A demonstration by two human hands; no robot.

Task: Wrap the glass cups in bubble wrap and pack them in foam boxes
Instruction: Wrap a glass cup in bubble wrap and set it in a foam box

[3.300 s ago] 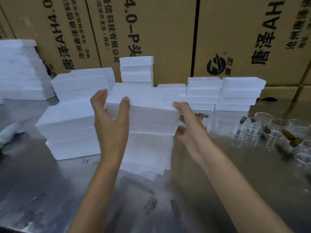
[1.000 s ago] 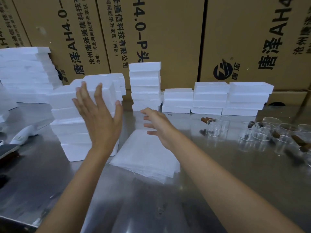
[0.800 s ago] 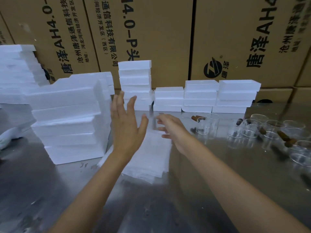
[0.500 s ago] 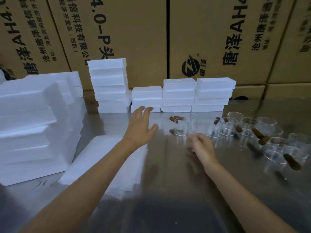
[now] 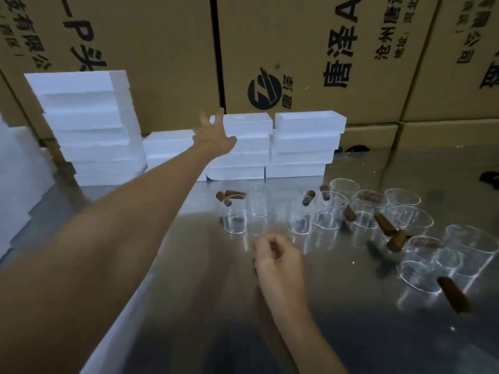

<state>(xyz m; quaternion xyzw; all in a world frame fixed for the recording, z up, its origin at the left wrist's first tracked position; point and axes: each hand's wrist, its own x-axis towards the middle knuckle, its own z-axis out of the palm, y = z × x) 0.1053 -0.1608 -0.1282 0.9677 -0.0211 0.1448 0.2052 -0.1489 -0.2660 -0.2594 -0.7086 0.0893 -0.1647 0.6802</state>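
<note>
The left hand [image 5: 216, 136], fingers spread wide, reaches the white foam boxes [image 5: 243, 147] at upper middle. The right hand [image 5: 278, 255], grip loosely curled and holding nothing, hovers near clear glass cups [image 5: 329, 211] on the shiny metal bench [image 5: 351, 333].

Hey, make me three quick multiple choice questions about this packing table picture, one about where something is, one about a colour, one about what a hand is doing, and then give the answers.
1. Where do the glass cups stand?
A. On the metal table, in front of the foam boxes
B. Inside the foam boxes
C. On top of the cardboard cartons

2. What colour are the cup handles?
A. White
B. Brown
C. Blue

3. What is the left hand doing?
A. Gripping a cup
B. Lying flat on the table
C. Reaching, fingers spread, at the foam boxes

Answers:
1 A: the cups stand on the bare steel surface, nearer than the white stacks.
2 B: each clear cup carries a brown stub handle.
3 C: the arm stretches toward the middle stack with fingers spread; whether it touches is unclear. The right hand hangs loosely curled over the table, holding nothing.
</note>
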